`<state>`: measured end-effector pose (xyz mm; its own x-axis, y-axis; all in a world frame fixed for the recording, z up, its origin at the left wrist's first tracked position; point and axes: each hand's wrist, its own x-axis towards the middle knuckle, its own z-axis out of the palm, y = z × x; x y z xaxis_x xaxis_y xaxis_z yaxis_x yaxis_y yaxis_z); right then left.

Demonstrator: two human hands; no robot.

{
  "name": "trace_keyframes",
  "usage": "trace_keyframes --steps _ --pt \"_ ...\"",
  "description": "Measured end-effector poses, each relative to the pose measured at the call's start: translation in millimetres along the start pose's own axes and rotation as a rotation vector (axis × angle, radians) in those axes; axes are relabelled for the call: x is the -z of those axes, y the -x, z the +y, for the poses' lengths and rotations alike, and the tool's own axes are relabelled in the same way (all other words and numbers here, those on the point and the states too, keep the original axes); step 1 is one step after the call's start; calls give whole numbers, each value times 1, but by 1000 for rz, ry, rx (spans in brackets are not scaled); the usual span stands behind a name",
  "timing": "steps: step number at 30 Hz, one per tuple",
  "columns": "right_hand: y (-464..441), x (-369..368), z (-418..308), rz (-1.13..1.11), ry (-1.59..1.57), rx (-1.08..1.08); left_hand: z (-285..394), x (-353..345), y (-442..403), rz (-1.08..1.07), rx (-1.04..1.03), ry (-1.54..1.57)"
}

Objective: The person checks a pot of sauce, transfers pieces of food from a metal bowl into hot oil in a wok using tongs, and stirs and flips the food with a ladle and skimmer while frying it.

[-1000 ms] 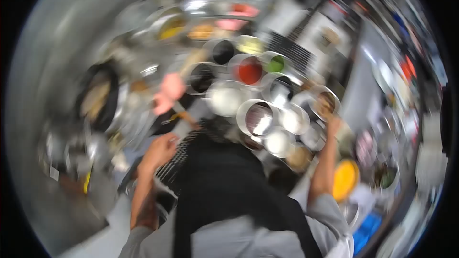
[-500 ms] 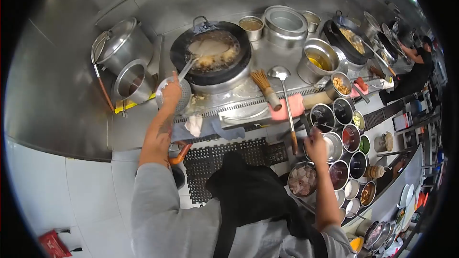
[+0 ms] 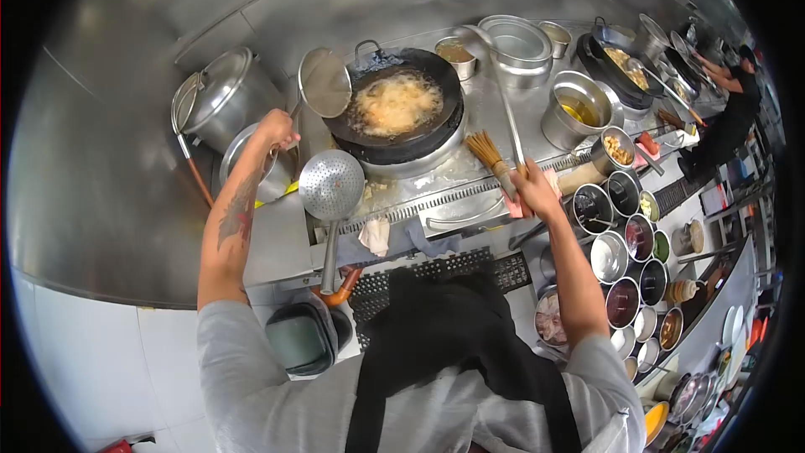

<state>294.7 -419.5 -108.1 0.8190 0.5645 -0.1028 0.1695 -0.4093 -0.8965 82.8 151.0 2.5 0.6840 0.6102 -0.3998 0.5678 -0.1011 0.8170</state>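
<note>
The head view shows both arms reaching forward. The left arm stretches over the left of the counter [image 3: 419, 186], elbow nearly straight; the left hand [image 3: 277, 130] is clenched round the handle of the strainer [image 3: 325, 84]. The strainer's mesh disc stands tilted at the wok's left rim, overlapping it in view; whether they touch cannot be told. The wok [image 3: 369, 146] sits ahead of the person, with food [image 3: 398, 105] bubbling in it.

The right arm is angled forward and inward, the right hand [image 3: 537, 189] grasping the ladle [image 3: 509, 109] low on its handle. The ladle's bowl end points away, near the small pot [image 3: 457, 54]; it is unclear whether it rests on anything.

A strip of steel runs between the wok and the gutter [image 3: 402, 212] along the counter's front. The brush [image 3: 490, 159] narrows the space between wok and right hand. The skimmer [image 3: 331, 184] lies left of that strip, its handle passing over the front edge. A pot [image 3: 239, 164] sits close by the left wrist, and bowls [image 3: 608, 257] crowd the right forearm's outer side.
</note>
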Motion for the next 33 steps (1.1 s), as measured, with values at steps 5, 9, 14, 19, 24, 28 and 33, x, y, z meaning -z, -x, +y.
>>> trace_keyframes --steps 5,9,14,19,24,28,33 --pt "-32 -20 -92 -41 140 -38 57 -4 9 -179 335 -214" --pt "-51 -74 -47 75 215 43 63 20 8 -267 451 -83" --pt "-6 -132 -24 142 140 59 58 34 5 -359 534 -1" --pt "12 -140 -42 113 91 4 10 -2 -4 -417 540 153" --pt "-8 -131 -54 105 162 49 -27 -87 -5 -508 365 348" --pt "-38 -93 -75 -65 131 -73 -22 -144 22 -418 453 593" --pt "-19 -60 -95 103 315 147 -36 -142 18 -375 339 364"
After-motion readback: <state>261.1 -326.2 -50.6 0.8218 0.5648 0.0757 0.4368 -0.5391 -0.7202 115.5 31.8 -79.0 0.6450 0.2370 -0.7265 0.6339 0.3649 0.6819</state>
